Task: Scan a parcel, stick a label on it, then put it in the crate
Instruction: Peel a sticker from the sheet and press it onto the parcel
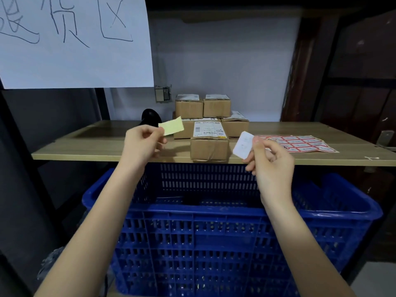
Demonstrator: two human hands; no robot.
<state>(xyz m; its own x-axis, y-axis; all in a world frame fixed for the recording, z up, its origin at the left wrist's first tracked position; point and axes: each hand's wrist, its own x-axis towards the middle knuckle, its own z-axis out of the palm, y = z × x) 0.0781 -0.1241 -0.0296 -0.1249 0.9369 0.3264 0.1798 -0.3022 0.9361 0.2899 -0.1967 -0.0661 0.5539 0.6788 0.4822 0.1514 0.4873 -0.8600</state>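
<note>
Parcel (pixel 209 144) at front edge of wooden shelf (pixel 96 144), above blue crate (pixel 214 232), between both raised hands. Right hand (pixel 271 161) pinching white label (pixel 243 144) just right of parcel. Left hand (pixel 142 142) pinching yellowish backing slip (pixel 171 126). Behind: stacked boxes (pixel 202 106), black scanner (pixel 151 117). Red-bordered label sheet (pixel 300 142) lying flat at right. Handwritten paper sign (pixel 75 41) hanging upper left; dim room, pale wall.

Wooden shelf board (pixel 96 144) spans the frame. At centre, near its front edge, one cardboard parcel (pixel 209 146) lies with a shipping label on top. Behind it stands a stack of cartons (pixel 202 108). Right: a sheet of red-bordered stickers (pixel 304 143) lies flat. Far left of the stack: a black object (pixel 151 116).
</note>
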